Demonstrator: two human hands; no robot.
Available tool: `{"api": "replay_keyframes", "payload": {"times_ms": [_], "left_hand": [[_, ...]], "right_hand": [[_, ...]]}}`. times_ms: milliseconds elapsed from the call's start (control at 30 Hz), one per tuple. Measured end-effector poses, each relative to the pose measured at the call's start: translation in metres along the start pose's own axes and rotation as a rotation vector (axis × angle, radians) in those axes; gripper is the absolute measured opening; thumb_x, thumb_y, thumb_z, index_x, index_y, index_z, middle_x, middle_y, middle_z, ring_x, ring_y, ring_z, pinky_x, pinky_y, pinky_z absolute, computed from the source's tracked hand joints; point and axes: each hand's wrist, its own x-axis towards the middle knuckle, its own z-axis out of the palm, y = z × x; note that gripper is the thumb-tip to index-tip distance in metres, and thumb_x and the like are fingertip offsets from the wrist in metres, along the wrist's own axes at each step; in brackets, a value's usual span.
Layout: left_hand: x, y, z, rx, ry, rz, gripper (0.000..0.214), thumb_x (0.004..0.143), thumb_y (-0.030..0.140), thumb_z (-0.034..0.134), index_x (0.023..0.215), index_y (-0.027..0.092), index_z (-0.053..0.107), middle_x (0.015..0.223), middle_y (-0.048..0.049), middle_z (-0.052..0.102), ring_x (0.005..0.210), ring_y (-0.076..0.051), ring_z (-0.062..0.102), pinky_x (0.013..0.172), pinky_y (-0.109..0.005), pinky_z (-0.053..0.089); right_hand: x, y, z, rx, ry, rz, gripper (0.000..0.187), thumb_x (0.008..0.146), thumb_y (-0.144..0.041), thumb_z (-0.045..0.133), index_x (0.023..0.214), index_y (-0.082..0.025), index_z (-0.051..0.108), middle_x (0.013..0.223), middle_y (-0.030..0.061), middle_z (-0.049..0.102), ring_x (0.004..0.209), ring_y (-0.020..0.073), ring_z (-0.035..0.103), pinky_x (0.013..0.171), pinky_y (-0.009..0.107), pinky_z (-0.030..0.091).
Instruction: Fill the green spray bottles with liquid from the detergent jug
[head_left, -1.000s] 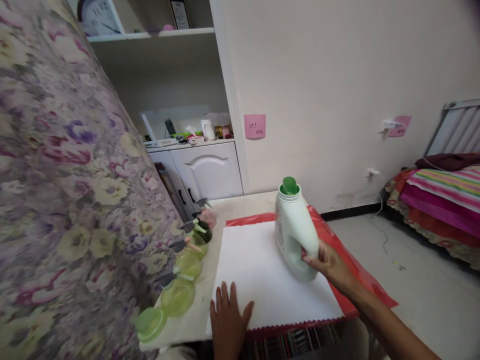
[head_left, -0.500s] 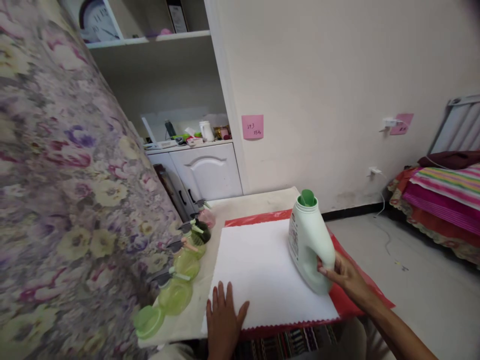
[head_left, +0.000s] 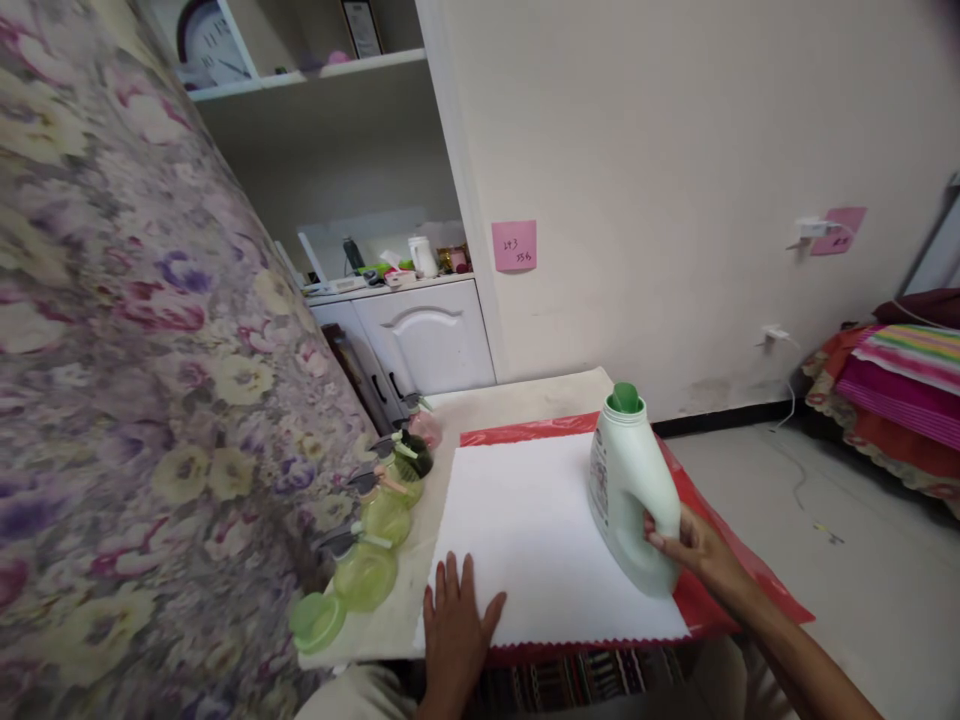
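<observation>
My right hand (head_left: 686, 545) grips the handle of a pale green detergent jug (head_left: 631, 480), fingers wrapped round it. The jug stands upright at the right side of a white sheet (head_left: 517, 520); its cap is off and a green pouring spout shows in the neck. My left hand (head_left: 456, 615) lies flat on the sheet's front left part, fingers spread, holding nothing. Beneath the sheet a red plastic cover (head_left: 525, 432) shows along the edges. Left of the sheet, near my left hand, sits a green cap (head_left: 318, 620).
Several pump bottles (head_left: 365, 575), mostly yellow-green, stand in a row along the table's left edge. A floral curtain (head_left: 150, 380) hangs close on the left. Behind are a white cabinet (head_left: 424, 345) and a wall with a pink note (head_left: 514, 246). A bed (head_left: 892, 400) is at right.
The view has shifted slightly, so everything sits a little further right in the picture. Both hands keep their places, the right still on the jug's handle and the left flat on the sheet.
</observation>
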Motion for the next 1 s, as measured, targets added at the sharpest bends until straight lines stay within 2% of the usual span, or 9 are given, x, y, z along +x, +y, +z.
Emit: {"api": "replay_keyframes", "payload": {"times_ms": [300, 467, 533, 600, 667, 733, 800, 900, 1000], "left_hand": [[0.000, -0.002, 0.001, -0.021, -0.020, -0.017, 0.068, 0.086, 0.056, 0.046, 0.138, 0.013, 0.050, 0.148, -0.0188, 0.043, 0.138, -0.036, 0.036, 0.109, -0.054, 0.031], [-0.001, 0.000, -0.002, -0.078, -0.017, -0.030, 0.066, 0.086, 0.053, 0.049, 0.137, 0.012, 0.050, 0.147, -0.0205, 0.043, 0.138, -0.037, 0.035, 0.109, -0.055, 0.030], [-0.001, 0.001, -0.006, -0.140, -0.043, -0.046, 0.066, 0.085, 0.052, 0.051, 0.137, 0.011, 0.050, 0.148, -0.0214, 0.041, 0.138, -0.037, 0.035, 0.110, -0.055, 0.029], [-0.002, 0.001, -0.013, -0.240, -0.053, -0.079, 0.063, 0.086, 0.048, 0.051, 0.136, 0.011, 0.050, 0.149, -0.0218, 0.039, 0.139, -0.037, 0.034, 0.110, -0.056, 0.029], [-0.004, -0.002, -0.022, -0.390, -0.006, -0.120, 0.056, 0.087, 0.042, 0.050, 0.132, 0.010, 0.055, 0.148, -0.0210, 0.042, 0.138, -0.036, 0.036, 0.110, -0.057, 0.029], [-0.007, -0.008, -0.034, -0.527, 0.074, -0.150, 0.049, 0.087, 0.040, 0.048, 0.126, 0.012, 0.060, 0.141, -0.0179, 0.053, 0.133, -0.032, 0.044, 0.110, -0.054, 0.032], [-0.011, -0.017, -0.046, -0.594, 0.139, -0.182, 0.043, 0.089, 0.040, 0.045, 0.119, 0.016, 0.062, 0.128, -0.0141, 0.063, 0.124, -0.028, 0.053, 0.107, -0.048, 0.040], [-0.013, -0.040, -0.063, -0.594, 0.216, -0.288, 0.037, 0.092, 0.039, 0.038, 0.113, 0.017, 0.060, 0.112, -0.0115, 0.068, 0.106, -0.023, 0.063, 0.094, -0.039, 0.051], [-0.005, -0.072, -0.075, -0.536, 0.328, -0.448, 0.038, 0.090, 0.037, 0.038, 0.116, 0.014, 0.053, 0.112, -0.0137, 0.064, 0.104, -0.024, 0.063, 0.091, -0.039, 0.051]], "right_hand": [[-0.001, -0.009, 0.003, 0.027, 0.001, -0.014, 0.037, 0.065, -0.050, 0.074, 0.081, -0.020, 0.062, 0.074, 0.0024, 0.062, 0.070, 0.0218, 0.057, 0.062, 0.033, 0.047], [0.001, 0.003, 0.000, 0.003, -0.027, -0.029, 0.038, 0.068, -0.052, 0.072, 0.084, -0.019, 0.061, 0.081, 0.0044, 0.065, 0.076, 0.0230, 0.060, 0.067, 0.033, 0.049], [0.000, 0.009, -0.003, -0.014, -0.011, -0.025, 0.040, 0.069, -0.050, 0.072, 0.092, -0.019, 0.062, 0.089, 0.0065, 0.068, 0.083, 0.0252, 0.062, 0.072, 0.035, 0.051], [-0.003, 0.012, -0.006, -0.017, 0.061, -0.010, 0.049, 0.066, -0.047, 0.075, 0.104, -0.020, 0.060, 0.104, 0.0092, 0.068, 0.096, 0.0284, 0.063, 0.082, 0.039, 0.052], [-0.011, 0.011, -0.007, -0.030, 0.222, -0.010, 0.057, 0.063, -0.048, 0.076, 0.109, -0.021, 0.057, 0.114, 0.0111, 0.064, 0.106, 0.0312, 0.061, 0.092, 0.044, 0.050], [-0.025, 0.006, -0.008, -0.069, 0.470, -0.026, 0.057, 0.063, -0.055, 0.073, 0.106, -0.021, 0.057, 0.109, 0.0106, 0.062, 0.104, 0.0329, 0.060, 0.096, 0.050, 0.047], [-0.042, 0.004, -0.007, -0.108, 0.616, -0.039, 0.054, 0.066, -0.059, 0.068, 0.104, -0.022, 0.057, 0.105, 0.0094, 0.062, 0.099, 0.0328, 0.060, 0.098, 0.054, 0.044], [-0.068, 0.014, -0.001, -0.162, 0.588, -0.056, 0.048, 0.068, -0.059, 0.065, 0.100, -0.024, 0.057, 0.097, 0.0082, 0.064, 0.091, 0.0300, 0.063, 0.089, 0.047, 0.052], [-0.083, 0.036, 0.013, -0.223, 0.371, -0.064, 0.044, 0.070, -0.056, 0.065, 0.099, -0.024, 0.060, 0.090, 0.0080, 0.068, 0.083, 0.0268, 0.067, 0.073, 0.036, 0.058]]}}
